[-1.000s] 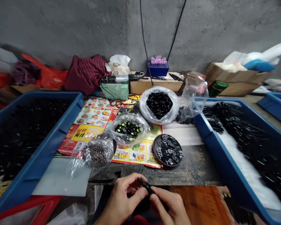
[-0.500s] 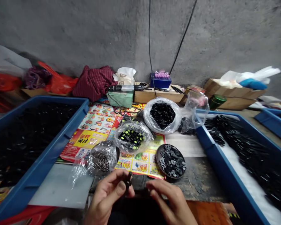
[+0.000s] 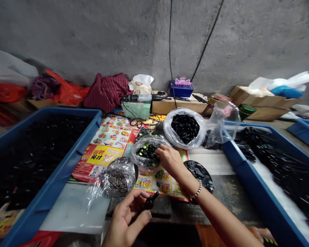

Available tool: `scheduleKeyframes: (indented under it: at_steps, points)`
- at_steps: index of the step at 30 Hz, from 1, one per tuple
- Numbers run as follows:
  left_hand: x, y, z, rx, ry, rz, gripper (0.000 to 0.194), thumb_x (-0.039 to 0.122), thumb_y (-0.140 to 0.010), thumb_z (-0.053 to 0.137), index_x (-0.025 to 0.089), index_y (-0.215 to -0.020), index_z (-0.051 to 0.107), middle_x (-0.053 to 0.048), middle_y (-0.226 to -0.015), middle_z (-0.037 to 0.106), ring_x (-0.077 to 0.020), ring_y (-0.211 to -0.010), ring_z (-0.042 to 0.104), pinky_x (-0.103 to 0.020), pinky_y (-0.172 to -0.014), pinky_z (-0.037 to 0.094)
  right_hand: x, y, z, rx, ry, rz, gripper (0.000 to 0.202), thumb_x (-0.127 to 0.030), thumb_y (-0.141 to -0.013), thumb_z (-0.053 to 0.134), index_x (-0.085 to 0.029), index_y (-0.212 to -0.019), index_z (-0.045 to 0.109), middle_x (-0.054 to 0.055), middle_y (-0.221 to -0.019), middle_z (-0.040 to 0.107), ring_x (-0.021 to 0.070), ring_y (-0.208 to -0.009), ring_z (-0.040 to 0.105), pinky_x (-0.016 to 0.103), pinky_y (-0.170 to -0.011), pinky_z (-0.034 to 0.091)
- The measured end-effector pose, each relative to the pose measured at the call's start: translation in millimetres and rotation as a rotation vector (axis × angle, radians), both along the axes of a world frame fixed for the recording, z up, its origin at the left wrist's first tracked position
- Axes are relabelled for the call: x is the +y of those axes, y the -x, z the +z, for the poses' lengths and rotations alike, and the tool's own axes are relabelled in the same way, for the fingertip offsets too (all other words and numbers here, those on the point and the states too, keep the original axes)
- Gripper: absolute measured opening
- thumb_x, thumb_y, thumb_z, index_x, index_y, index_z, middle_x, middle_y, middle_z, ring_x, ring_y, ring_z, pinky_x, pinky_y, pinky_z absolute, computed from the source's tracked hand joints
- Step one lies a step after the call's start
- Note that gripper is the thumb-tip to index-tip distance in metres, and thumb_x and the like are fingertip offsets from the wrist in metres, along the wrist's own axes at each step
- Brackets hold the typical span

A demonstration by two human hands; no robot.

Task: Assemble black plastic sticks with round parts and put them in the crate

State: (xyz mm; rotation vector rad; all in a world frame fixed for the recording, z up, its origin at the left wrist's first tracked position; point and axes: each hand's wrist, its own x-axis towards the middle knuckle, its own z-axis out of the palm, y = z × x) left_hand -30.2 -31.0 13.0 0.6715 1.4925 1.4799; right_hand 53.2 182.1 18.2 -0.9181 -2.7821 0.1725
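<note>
A small black part (image 3: 149, 202) is held in my left hand (image 3: 130, 218), between thumb and fingers near the bench's front edge. My right hand (image 3: 168, 159) reaches into the plastic bag of black and green pieces (image 3: 146, 151); its fingertips are closed at the pieces, and what they hold is hidden. Left of it lies a clear bag of metal screws (image 3: 119, 180). Behind stands a white bag of black parts (image 3: 184, 128). My right forearm partly covers a round dish of flat black pieces (image 3: 202, 175).
Blue trays of black parts stand at the left (image 3: 56, 181) and right (image 3: 252, 185). At the back are a green box (image 3: 136, 110), a tool with a cord (image 3: 143, 97), a blue box (image 3: 180, 90) and a maroon cloth (image 3: 106, 92). Printed paper (image 3: 110, 137) covers the bench.
My right hand has moved from the front edge forward into the bag of black and green pieces. My left hand still holds the black part, now tilted differently. The view has shifted slightly.
</note>
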Motion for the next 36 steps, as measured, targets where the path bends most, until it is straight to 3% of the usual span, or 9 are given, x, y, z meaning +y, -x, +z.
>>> scheduleKeyframes:
  at_steps: [7,16,23,29,31,33,36]
  points:
    - [2.5,7.8,-9.7,-0.002,-0.016,-0.131,0.025,0.032,-0.075,0.074,0.020,-0.096,0.069,-0.006,-0.090,0.070,-0.0201,-0.084,0.065,-0.023,-0.073,0.053,-8.6,-8.2,1.1,-0.027,-0.015,0.062,0.026,-0.001,-0.087,0.050,-0.018,-0.097,0.067,0.005,-0.094,0.068,0.0189,-0.084,0.061,0.025,-0.065,0.040]
    - [4.6,4.2,-9.2,0.005,-0.007,-0.146,0.024,0.030,-0.076,0.074,0.021,-0.097,0.068,-0.005,-0.093,0.070,-0.0197,-0.085,0.065,-0.022,-0.074,0.053,-4.4,-8.5,-0.3,-0.023,-0.033,0.059,0.022,-0.003,-0.085,0.051,-0.017,-0.084,0.068,0.007,-0.085,0.068,0.0192,-0.074,0.061,0.026,-0.060,0.038]
    - [7.2,1.9,-12.8,-0.014,0.002,-0.081,0.029,0.033,-0.073,0.076,0.019,-0.097,0.068,-0.006,-0.088,0.070,-0.0207,-0.081,0.066,-0.024,-0.071,0.052,0.3,-9.3,0.1,0.049,0.013,0.110,0.020,-0.001,-0.077,0.055,-0.016,-0.082,0.067,0.007,-0.084,0.069,0.0188,-0.071,0.061,0.025,-0.056,0.037]
    - [11.0,-4.6,1.2,-0.038,0.026,0.017,0.034,0.036,-0.071,0.078,0.019,-0.098,0.066,-0.006,-0.084,0.069,-0.0176,-0.073,0.064,-0.020,-0.058,0.048,-5.1,-22.2,13.2,0.239,0.081,0.123,0.017,-0.004,-0.084,0.053,-0.016,-0.081,0.064,0.005,-0.079,0.068,0.0158,-0.071,0.060,0.023,-0.063,0.042]
    - [14.1,-9.1,7.4,-0.073,0.029,0.060,0.036,0.037,-0.071,0.078,0.018,-0.100,0.065,-0.006,-0.084,0.069,-0.0147,-0.066,0.061,-0.019,-0.053,0.046,-18.2,-35.7,22.2,0.402,0.159,0.112,0.014,-0.006,-0.086,0.052,-0.016,-0.083,0.062,0.004,-0.080,0.068,0.0140,-0.071,0.061,0.021,-0.066,0.045]
    - [18.3,-15.3,10.8,-0.107,0.030,0.091,0.038,0.036,-0.073,0.077,0.018,-0.104,0.064,-0.006,-0.083,0.069,-0.0133,-0.063,0.059,-0.018,-0.053,0.046,-40.9,-52.6,27.7,0.701,0.365,0.075,0.010,-0.013,-0.088,0.055,-0.017,-0.082,0.062,0.003,-0.078,0.067,0.0139,-0.069,0.061,0.021,-0.064,0.047]
    - [25.3,-26.5,8.2,-0.138,0.009,0.101,0.040,0.036,-0.073,0.077,0.018,-0.106,0.064,-0.007,-0.090,0.070,-0.0154,-0.070,0.063,-0.019,-0.057,0.049,-88.0,-74.5,21.8,0.889,0.669,-0.055,0.008,-0.015,-0.085,0.059,-0.019,-0.082,0.064,0.002,-0.076,0.067,0.0150,-0.068,0.063,0.019,-0.060,0.050]
